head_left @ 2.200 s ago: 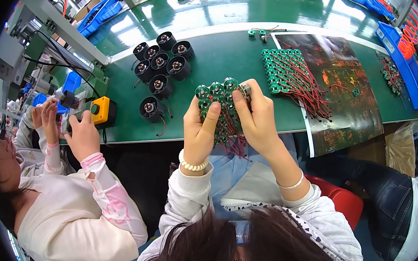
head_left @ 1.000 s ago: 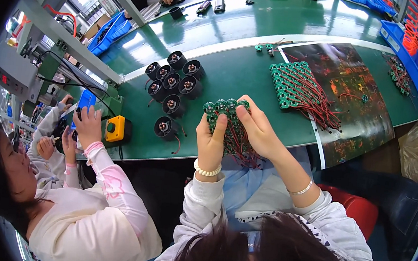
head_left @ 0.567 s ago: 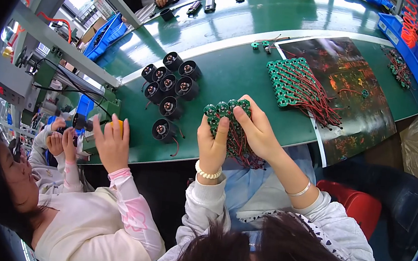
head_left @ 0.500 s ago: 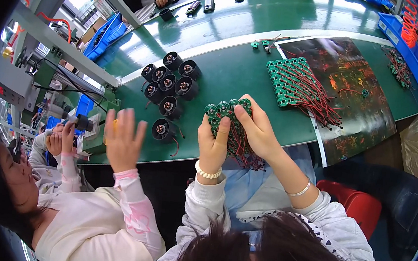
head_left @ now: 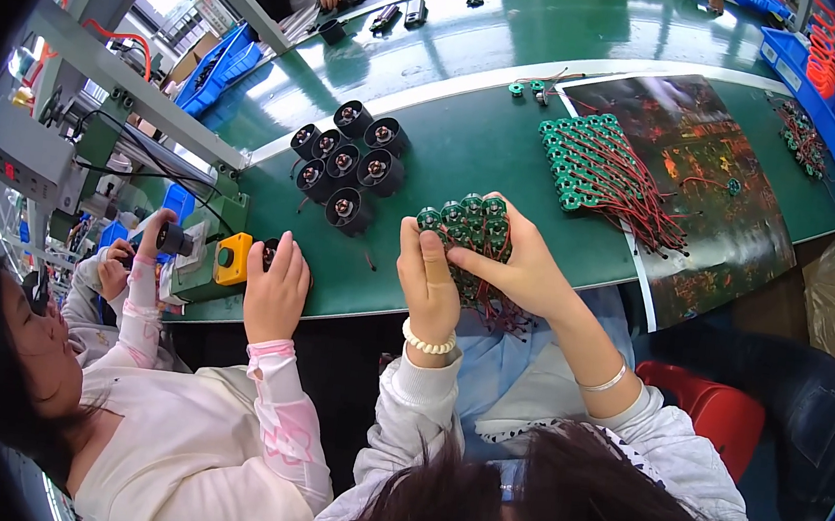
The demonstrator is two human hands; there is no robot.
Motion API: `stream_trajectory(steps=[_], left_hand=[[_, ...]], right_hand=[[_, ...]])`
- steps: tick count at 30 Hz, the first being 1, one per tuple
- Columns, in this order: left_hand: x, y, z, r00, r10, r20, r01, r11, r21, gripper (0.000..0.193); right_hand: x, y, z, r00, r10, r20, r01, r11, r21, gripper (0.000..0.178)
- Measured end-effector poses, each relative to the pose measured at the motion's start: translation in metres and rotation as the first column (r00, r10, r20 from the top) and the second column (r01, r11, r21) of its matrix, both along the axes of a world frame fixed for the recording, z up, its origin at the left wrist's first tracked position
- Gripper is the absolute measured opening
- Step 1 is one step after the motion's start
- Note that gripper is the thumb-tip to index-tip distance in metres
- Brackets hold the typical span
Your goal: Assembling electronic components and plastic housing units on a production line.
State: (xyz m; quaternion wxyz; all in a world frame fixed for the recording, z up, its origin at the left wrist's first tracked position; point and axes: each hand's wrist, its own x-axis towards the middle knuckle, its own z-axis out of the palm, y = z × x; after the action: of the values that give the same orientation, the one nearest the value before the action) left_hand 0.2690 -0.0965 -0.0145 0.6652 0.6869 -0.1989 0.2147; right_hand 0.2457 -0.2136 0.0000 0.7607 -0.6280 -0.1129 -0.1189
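Between my two hands is a bundle of small round green circuit boards (head_left: 481,228) with red and black wires hanging below it. My left hand (head_left: 428,277) closes round the bundle's left side, thumb up against the boards. My right hand (head_left: 523,266) grips the right side, its thumb laid across the front. Both hands are just over the green table's near edge. To the right, a larger block of the same green boards (head_left: 583,161) lies in rows, its red and black wires fanned toward the lower right.
Several black cylindrical housings (head_left: 344,161) stand left of my hands. A co-worker's hand (head_left: 277,287) holds another housing beside a yellow box with a green button (head_left: 232,258). A dark printed sheet (head_left: 704,208) lies under the board block. A blue bin (head_left: 823,119) sits at far right.
My right thumb has moved down and left across the boards, and the bundle shows more of its front. The co-worker's near hand has come down onto a housing.
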Motion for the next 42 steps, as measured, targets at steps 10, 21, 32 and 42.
stream_trajectory(steps=[10, 21, 32, 42], left_hand=[[-0.003, 0.0, -0.002, 0.98, 0.18, 0.089, -0.194, 0.96, 0.202, 0.031], [-0.007, -0.003, 0.008, 0.907, 0.317, 0.278, -0.381, 0.898, 0.219, 0.035], [0.004, 0.004, 0.019, 0.995, 0.071, 0.068, -0.082, 0.983, 0.165, 0.029], [-0.001, 0.011, 0.006, 0.958, -0.264, -0.117, 0.257, 0.964, -0.066, 0.05]], right_hand=[[-0.004, 0.002, -0.007, 0.989, -0.098, 0.113, 0.115, 0.98, -0.162, 0.03], [-0.02, 0.021, 0.002, 0.898, -0.356, 0.258, 0.413, 0.885, -0.215, 0.029], [0.006, 0.008, -0.004, 0.936, -0.206, 0.286, 0.275, 0.934, -0.227, 0.023], [0.01, 0.012, -0.01, 0.902, -0.196, 0.385, 0.311, 0.912, -0.265, 0.017]])
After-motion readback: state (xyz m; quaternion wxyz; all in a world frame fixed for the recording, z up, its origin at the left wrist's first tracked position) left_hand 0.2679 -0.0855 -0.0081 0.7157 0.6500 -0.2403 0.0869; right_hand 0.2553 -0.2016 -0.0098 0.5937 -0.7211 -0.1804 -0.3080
